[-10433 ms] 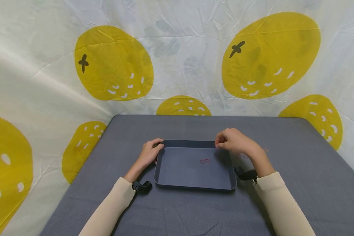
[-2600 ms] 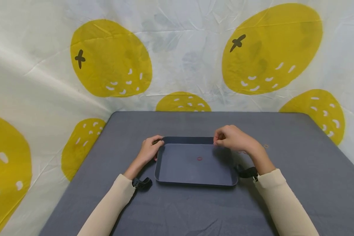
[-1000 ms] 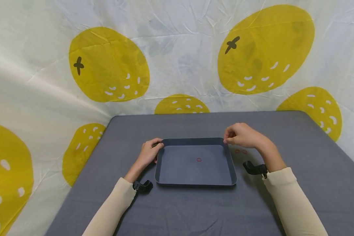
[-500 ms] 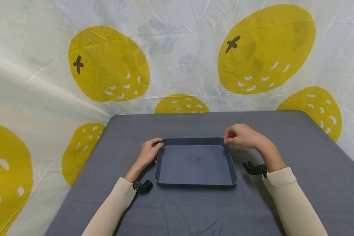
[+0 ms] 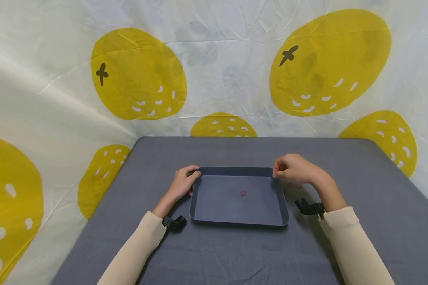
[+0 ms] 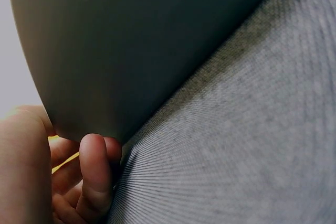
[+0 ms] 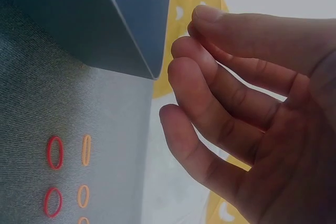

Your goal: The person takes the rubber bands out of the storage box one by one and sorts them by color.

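A dark grey shallow rectangular tray (image 5: 239, 221) sits on the grey cloth. My left hand (image 5: 181, 183) grips its far left corner; in the left wrist view, fingertips (image 6: 94, 163) curl at the tray's outer wall. By the far right corner hovers my right hand (image 5: 295, 169), fingers loosely bent. In the right wrist view its thumb tip lies against the index fingertip, with nothing visible between them. One small red rubber band (image 5: 243, 193) lies in the tray. A fainter, blurred red band (image 5: 253, 185) shows behind it; I cannot tell whether it touches the tray floor.
Right of the tray, beneath my right hand, red rubber bands (image 5: 294, 185) lie on the cloth. The right wrist view shows a red band (image 7: 54, 152) beside a row of orange bands (image 7: 86, 150). A white curtain with yellow fruit prints (image 5: 139, 75) hangs behind the table.
Since half a second ago, a second, blurred red band has appeared over the tray. Earlier my right hand shifted right, to the tray's corner. My left hand has kept its grip.
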`<state>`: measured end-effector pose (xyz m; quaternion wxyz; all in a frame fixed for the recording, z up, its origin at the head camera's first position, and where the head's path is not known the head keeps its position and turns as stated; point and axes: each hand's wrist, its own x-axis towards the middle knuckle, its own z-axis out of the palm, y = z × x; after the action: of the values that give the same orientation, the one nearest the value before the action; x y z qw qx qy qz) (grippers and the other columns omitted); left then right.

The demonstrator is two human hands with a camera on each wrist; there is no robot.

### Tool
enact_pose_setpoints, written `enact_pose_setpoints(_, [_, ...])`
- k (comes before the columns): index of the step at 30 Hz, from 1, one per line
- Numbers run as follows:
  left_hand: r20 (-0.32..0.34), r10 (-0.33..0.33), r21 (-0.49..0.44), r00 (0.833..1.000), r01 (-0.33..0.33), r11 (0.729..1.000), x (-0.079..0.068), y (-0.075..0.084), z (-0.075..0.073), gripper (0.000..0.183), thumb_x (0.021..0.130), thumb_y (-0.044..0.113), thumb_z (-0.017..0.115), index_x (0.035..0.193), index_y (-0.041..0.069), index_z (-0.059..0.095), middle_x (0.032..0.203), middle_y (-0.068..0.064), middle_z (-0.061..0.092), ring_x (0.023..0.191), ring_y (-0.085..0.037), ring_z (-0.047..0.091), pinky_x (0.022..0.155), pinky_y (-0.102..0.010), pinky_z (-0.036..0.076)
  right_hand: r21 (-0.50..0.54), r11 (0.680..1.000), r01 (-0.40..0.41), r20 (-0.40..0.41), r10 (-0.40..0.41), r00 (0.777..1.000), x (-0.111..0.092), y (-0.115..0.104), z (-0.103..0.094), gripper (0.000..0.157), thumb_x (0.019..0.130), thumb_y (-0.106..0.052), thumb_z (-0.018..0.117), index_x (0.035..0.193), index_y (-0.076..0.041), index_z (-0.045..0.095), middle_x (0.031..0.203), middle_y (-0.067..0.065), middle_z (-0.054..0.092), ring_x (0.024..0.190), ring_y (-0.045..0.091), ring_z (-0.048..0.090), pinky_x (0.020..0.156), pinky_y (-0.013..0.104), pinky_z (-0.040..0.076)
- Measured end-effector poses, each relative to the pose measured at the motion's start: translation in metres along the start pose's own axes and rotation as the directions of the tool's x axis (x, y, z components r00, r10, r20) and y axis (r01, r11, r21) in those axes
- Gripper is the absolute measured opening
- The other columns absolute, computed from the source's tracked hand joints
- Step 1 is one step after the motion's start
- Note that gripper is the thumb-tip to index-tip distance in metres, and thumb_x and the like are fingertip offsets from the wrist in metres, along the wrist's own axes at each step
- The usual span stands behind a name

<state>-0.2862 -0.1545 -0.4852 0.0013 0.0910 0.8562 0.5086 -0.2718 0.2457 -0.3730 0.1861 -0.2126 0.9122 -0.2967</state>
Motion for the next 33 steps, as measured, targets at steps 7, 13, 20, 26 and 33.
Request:
enact_pose_setpoints(7, [-0.001, -0.003, 0.002, 1.000, 0.003, 1.000, -0.0003, 0.0011, 0.0009, 0.024, 0.104, 0.028, 0.059, 0.120, 0.022, 0.075, 0.053, -0.005, 0.055, 0.034, -0.019, 0.051, 0.041, -0.042, 0.053, -0.013, 1.000, 0.001, -0.009, -0.001, 1.000, 0.0000, 0.0030, -0.0014, 0.013, 0.102, -0.009, 0.061, 0.098, -0.003, 0.072, 0.075, 0.014, 0.066, 0.057, 0.031, 0.064, 0.046, 0.047, 0.053])
enact_pose_setpoints(13, [0.002, -0.017, 0.009, 1.000, 0.017, 1.000, -0.0012, 0.0034, 0.0009, 0.025, 0.105, 0.029, 0.058, 0.122, 0.021, 0.075, 0.053, -0.005, 0.056, 0.035, -0.019, 0.051, 0.042, -0.041, 0.053, -0.016, 1.000, 0.010, -0.019, -0.011, 1.000, -0.0013, 0.0026, -0.0038, 0.014, 0.102, -0.009, 0.061, 0.099, -0.003, 0.073, 0.077, 0.014, 0.066, 0.058, 0.030, 0.064, 0.046, 0.044, 0.053])
enact_pose_setpoints(20, [-0.001, -0.014, 0.020, 1.000, 0.014, 1.000, -0.0011, 0.0050, 0.0006, 0.027, 0.103, 0.026, 0.060, 0.123, 0.017, 0.075, 0.071, -0.010, 0.071, 0.034, -0.018, 0.052, 0.040, -0.039, 0.053, -0.096, 0.994, 0.060, -0.056, -0.066, 0.996, -0.0004, 0.0036, -0.0036, 0.013, 0.100, -0.013, 0.066, 0.096, -0.005, 0.075, 0.081, 0.008, 0.072, 0.070, 0.023, 0.063, 0.061, 0.032, 0.051])
enact_pose_setpoints(26, [0.003, 0.002, 0.030, 1.000, -0.002, 1.000, -0.0005, 0.0036, -0.0005, 0.027, 0.104, 0.028, 0.059, 0.123, 0.018, 0.074, 0.083, -0.015, 0.076, 0.033, -0.017, 0.053, 0.041, -0.039, 0.053, -0.024, 0.999, 0.028, -0.019, -0.029, 0.999, 0.0006, 0.0047, -0.0019, 0.013, 0.101, -0.012, 0.063, 0.098, -0.003, 0.072, 0.075, 0.014, 0.065, 0.060, 0.031, 0.064, 0.047, 0.040, 0.052])
enact_pose_setpoints(33, [0.005, 0.011, 0.026, 1.000, -0.011, 1.000, 0.0006, 0.0031, -0.0010, 0.027, 0.104, 0.027, 0.058, 0.124, 0.016, 0.074, 0.105, -0.015, 0.078, 0.034, -0.017, 0.054, 0.041, -0.040, 0.054, -0.012, 1.000, 0.009, -0.001, -0.009, 1.000, 0.0031, 0.0052, 0.0003, 0.015, 0.102, -0.016, 0.063, 0.101, -0.003, 0.072, 0.076, 0.011, 0.064, 0.057, 0.029, 0.062, 0.045, 0.044, 0.052])
